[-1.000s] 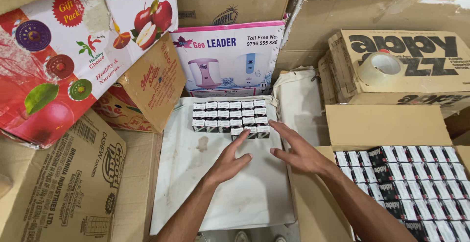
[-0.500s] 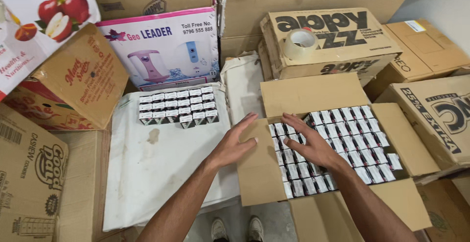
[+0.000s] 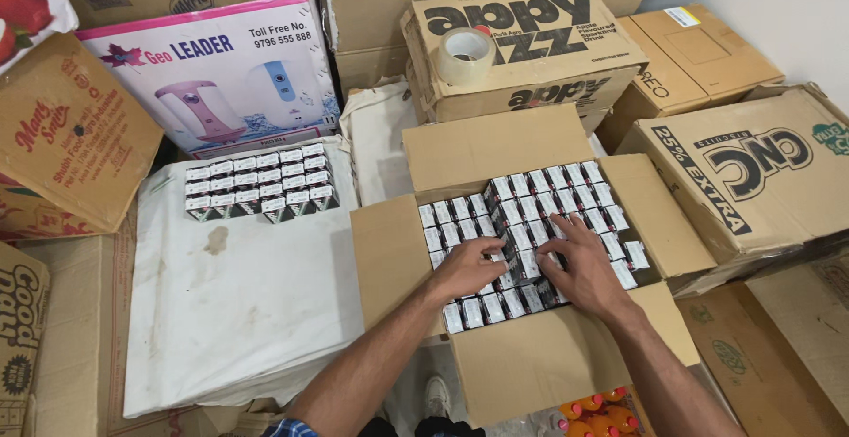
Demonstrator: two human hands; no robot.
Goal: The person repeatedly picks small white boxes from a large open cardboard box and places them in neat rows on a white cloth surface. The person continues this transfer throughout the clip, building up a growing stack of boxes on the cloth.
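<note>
An open cardboard box (image 3: 469, 154) in the middle holds many small black-and-white packets (image 3: 566, 194) packed in rows. My left hand (image 3: 467, 266) and my right hand (image 3: 582, 263) both rest inside it, fingers curled around a few packets (image 3: 522, 264) near the box's middle. To the left, a separate block of the same small packets (image 3: 258, 182) sits in neat rows on a white sheet (image 3: 248, 304).
Cardboard cartons crowd all sides: a brown one with a tape roll (image 3: 466, 56) on top behind the open box, a large one (image 3: 752, 167) at right, a pink-and-white appliance box (image 3: 217, 74) at back left. Orange bottle caps (image 3: 594, 417) show at the bottom.
The view swung right, centring the open box. My hands moved from the white sheet into the box and closed around packets there.
</note>
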